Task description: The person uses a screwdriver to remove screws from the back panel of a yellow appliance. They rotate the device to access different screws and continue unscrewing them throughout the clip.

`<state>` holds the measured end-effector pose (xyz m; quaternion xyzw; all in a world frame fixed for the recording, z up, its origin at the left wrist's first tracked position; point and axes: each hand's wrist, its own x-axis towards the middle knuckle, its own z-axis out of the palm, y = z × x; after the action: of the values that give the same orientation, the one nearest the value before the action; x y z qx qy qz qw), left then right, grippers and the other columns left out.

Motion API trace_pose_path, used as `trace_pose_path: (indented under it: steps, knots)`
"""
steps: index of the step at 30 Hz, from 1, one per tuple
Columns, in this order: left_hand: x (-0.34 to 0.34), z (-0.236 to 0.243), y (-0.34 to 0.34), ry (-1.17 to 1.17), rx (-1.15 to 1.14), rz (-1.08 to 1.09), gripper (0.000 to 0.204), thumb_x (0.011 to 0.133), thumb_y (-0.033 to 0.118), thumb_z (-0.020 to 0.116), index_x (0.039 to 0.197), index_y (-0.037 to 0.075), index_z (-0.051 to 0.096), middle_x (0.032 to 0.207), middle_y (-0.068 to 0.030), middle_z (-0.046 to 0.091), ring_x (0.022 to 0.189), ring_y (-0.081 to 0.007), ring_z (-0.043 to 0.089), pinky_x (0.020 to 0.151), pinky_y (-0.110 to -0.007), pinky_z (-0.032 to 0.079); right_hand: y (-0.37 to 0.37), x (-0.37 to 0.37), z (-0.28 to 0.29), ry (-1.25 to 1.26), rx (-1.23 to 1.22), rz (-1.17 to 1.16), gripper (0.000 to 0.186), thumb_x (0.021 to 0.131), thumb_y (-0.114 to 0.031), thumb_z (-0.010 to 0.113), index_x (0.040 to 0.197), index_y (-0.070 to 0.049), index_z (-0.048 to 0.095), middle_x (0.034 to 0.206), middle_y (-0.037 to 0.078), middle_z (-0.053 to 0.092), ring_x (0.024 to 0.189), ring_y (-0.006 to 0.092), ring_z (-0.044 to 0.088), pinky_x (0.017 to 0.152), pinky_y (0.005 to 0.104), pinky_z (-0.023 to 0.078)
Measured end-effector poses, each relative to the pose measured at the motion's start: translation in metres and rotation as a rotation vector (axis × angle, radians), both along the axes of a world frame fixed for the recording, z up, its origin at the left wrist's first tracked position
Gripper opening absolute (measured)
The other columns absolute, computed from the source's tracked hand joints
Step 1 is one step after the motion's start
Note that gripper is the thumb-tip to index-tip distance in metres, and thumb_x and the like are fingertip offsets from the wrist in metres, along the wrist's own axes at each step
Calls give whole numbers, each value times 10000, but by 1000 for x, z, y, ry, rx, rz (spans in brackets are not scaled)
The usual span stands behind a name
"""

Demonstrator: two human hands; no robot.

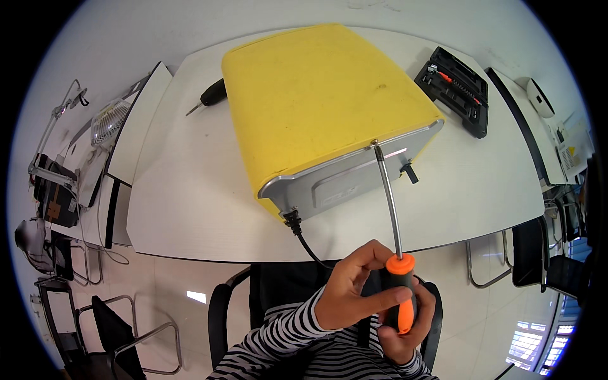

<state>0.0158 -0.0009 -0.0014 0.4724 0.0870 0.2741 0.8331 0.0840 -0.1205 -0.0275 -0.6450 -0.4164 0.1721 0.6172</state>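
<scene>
We find a boxy yellow casing (316, 95) at 12 o'clock, matte and plastic-looking, with rounded corners and a dark scuff on its upper face. Its grey end panel (297, 190), smooth with a recessed outline, faces 6 o'clock. We note faint characters on that panel, too indistinct to read. A black cord (305, 246) leaves its corner at 6 o'clock; a black stub (410, 173) projects at 3 o'clock.

The screwdriver (394, 215) runs from 5 o'clock up to 2 o'clock: bright slender metal shaft, bulbous orange-and-black handle, tip at a small screw (374, 142) on the panel's upper edge. The left hand (354, 291) pinches the handle near its collar, thumb laid across; the right hand (411, 329) curls around its lower end.

On the white table (190, 190), an open black tool case (478, 120) lies at 2 o'clock.
</scene>
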Motion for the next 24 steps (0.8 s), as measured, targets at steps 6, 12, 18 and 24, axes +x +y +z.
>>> trace_pose_path:
  steps: [6, 12, 18, 24]
  knots:
    - [-1, 1, 0, 18, 41, -15, 308, 740, 97, 581, 987, -14, 433, 908, -160, 529, 912, -225, 529, 816, -343, 411, 1, 2, 12, 169, -14, 153, 623, 697, -387, 625, 1033, 70, 365, 627, 89, 526, 470, 120, 497, 432, 195, 382]
    - [-4, 6, 4, -72, -87, -195, 311, 802, 51, 475, 1092, -29, 399, 980, -139, 555, 954, -190, 514, 864, -304, 354, -3, 1, -12, 1321, 326, 866, 776, 766, -635, 259, 1047, 83, 344, 495, 76, 473, 363, 107, 416, 356, 198, 344]
    - [-3, 3, 3, 89, -16, 2, 266, 689, 3, 608, 913, -20, 467, 880, -181, 576, 914, -259, 548, 826, -358, 416, 8, 3, 2, 398, 138, 252, 584, 741, -379, 548, 1077, 46, 329, 811, 162, 520, 536, 143, 517, 509, 224, 432]
    - [-3, -8, 4, -17, 67, 13, 266, 706, 33, 613, 928, -24, 477, 914, -182, 571, 934, -269, 541, 829, -388, 419, -2, 5, -2, -103, 62, 139, 598, 758, -380, 550, 1067, 60, 288, 808, 158, 529, 467, 101, 472, 419, 186, 387]
